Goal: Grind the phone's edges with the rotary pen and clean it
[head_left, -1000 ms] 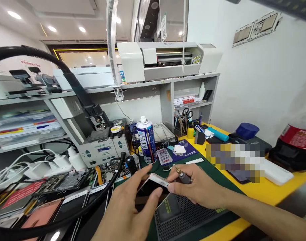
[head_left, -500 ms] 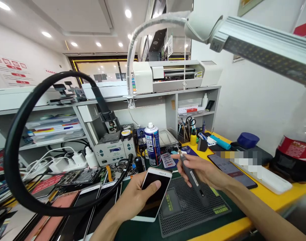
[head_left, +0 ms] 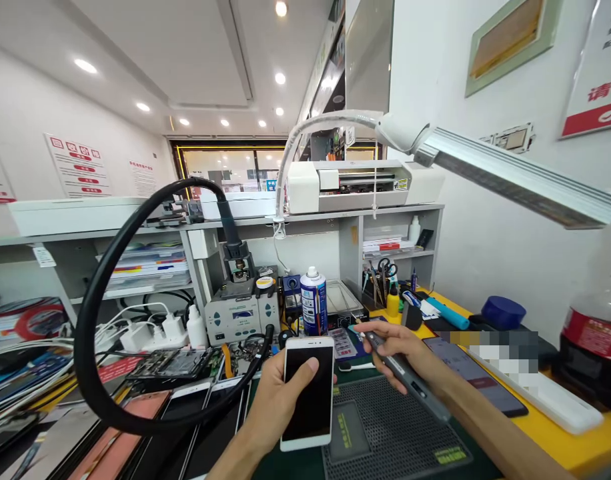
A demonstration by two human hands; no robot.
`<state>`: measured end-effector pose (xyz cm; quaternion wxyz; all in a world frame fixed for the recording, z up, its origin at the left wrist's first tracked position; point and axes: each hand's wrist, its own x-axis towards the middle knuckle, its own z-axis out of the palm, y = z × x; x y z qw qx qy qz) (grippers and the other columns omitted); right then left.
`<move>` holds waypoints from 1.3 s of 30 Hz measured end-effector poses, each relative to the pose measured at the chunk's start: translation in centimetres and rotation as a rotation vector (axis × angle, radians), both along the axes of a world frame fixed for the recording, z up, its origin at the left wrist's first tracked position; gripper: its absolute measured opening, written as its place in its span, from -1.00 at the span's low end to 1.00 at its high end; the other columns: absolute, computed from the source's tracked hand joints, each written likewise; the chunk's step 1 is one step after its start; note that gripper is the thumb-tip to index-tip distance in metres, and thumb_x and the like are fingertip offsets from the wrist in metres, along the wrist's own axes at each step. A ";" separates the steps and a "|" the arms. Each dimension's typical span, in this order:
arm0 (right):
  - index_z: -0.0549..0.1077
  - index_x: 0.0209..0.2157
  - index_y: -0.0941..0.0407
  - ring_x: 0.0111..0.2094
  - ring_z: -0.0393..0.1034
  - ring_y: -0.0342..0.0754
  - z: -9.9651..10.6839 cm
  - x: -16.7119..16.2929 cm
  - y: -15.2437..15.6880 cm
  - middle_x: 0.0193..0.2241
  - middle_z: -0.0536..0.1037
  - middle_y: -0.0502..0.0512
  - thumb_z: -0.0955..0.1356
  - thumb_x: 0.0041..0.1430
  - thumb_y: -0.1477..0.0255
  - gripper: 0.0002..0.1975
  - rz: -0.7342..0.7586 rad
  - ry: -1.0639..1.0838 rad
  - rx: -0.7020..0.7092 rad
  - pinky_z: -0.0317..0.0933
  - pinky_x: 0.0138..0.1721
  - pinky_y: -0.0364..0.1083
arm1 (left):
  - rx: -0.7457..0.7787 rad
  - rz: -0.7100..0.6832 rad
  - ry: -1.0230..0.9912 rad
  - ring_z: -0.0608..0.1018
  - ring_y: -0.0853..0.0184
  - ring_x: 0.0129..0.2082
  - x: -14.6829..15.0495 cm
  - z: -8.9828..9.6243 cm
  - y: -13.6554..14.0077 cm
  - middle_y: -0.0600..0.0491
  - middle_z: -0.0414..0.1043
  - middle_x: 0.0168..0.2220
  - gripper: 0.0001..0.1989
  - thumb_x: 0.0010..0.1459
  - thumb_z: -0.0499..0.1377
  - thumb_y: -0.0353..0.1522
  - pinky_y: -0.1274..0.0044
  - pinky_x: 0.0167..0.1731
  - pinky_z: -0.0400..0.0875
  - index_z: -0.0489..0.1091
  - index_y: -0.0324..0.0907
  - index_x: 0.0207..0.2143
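Note:
My left hand (head_left: 278, 393) grips a white smartphone (head_left: 315, 413) by its left edge, thumb lying across the dark screen. The phone stands nearly upright, screen facing me. Held between the thumb and fingers of my right hand (head_left: 403, 350) is a grey pen-shaped electric tool (head_left: 418, 388), slanting with its thin tip up and to the left, apart from the phone. Beneath the tool lies a dark grey perforated work mat (head_left: 400, 427) with yellow-green print. A white-handled brush (head_left: 356, 367) rests just behind the mat.
A thick black hose (head_left: 88, 320) loops at the left from the hot-air station (head_left: 243, 319). Behind my hands stands a spray can (head_left: 313, 303). Several phones and parts lie left. To the right are another phone (head_left: 473, 373), a white bar (head_left: 560, 397) and a cola bottle (head_left: 593, 333).
The camera view has tilted up and turned slightly. The phone has gone from slanted to nearly upright. My right hand has turned the tool so it lies flatter. Both hands keep their hold.

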<state>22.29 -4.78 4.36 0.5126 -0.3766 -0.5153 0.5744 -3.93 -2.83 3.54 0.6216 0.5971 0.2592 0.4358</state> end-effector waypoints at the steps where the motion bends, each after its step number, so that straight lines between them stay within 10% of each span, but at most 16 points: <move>1: 0.50 0.00 0.13 -0.61 0.42 -0.20 0.0 -0.1 0.1 -0.31 0.48 0.00 0.45 0.06 0.40 -0.58 0.009 0.004 -0.025 0.35 -0.74 -0.21 | 0.001 0.019 -0.004 0.66 0.12 -0.27 0.2 0.0 -0.1 -0.14 0.66 -0.24 -0.62 0.21 0.30 -0.11 0.35 -0.20 0.54 0.53 -0.25 -0.14; 5: 0.45 0.01 0.17 -0.43 0.60 0.00 -0.4 -0.1 0.7 -0.29 0.51 0.08 0.41 0.18 0.37 -0.64 0.052 0.001 -0.139 0.51 -0.58 -0.11 | -0.004 0.054 -0.001 0.67 0.10 -0.25 1.1 0.1 -0.3 -0.13 0.66 -0.27 -0.62 0.22 0.28 -0.10 0.35 -0.20 0.54 0.51 -0.26 -0.16; 14: 0.36 -0.23 0.11 -0.80 0.28 -0.22 -1.9 0.7 2.3 -0.46 0.44 -0.09 0.30 0.07 0.40 -0.81 -0.009 0.075 -0.239 0.13 -0.88 -0.22 | 0.016 0.023 0.008 0.59 0.03 0.00 4.5 0.8 -0.1 -0.10 0.61 -0.07 -0.58 0.13 0.36 -0.14 0.28 0.02 0.47 0.50 -0.21 -0.06; 20: 0.36 -0.07 0.10 -0.54 0.59 0.00 -0.8 1.4 1.4 -0.33 0.52 0.02 0.38 0.15 0.35 -0.69 -0.036 0.117 -0.165 0.38 -0.71 -0.13 | 0.020 0.055 -0.018 0.60 0.05 -0.09 5.8 0.2 -0.9 -0.09 0.60 -0.13 -0.63 0.15 0.34 -0.11 0.31 -0.10 0.53 0.50 -0.20 -0.13; 29: 0.40 -0.30 0.13 -0.86 0.23 -0.20 -1.8 2.0 2.2 -0.54 0.46 -0.09 0.35 0.05 0.34 -0.82 -0.130 0.160 -0.112 -0.03 -0.86 -0.19 | -0.029 0.042 -0.081 0.64 0.08 -0.17 5.8 -0.3 -1.2 -0.07 0.61 -0.18 -0.61 0.14 0.34 -0.09 0.29 -0.07 0.55 0.51 -0.20 -0.15; 39: 0.48 -0.07 0.23 -0.29 0.54 -0.04 -1.0 2.7 1.8 -0.33 0.56 0.15 0.32 -0.22 0.68 -0.45 -0.040 0.343 -0.232 0.43 -0.26 -0.10 | -0.033 0.101 -0.079 0.59 0.04 -0.06 5.2 -0.7 -1.3 -0.07 0.59 -0.17 -0.59 0.13 0.34 -0.06 0.29 -0.01 0.51 0.54 -0.18 -0.13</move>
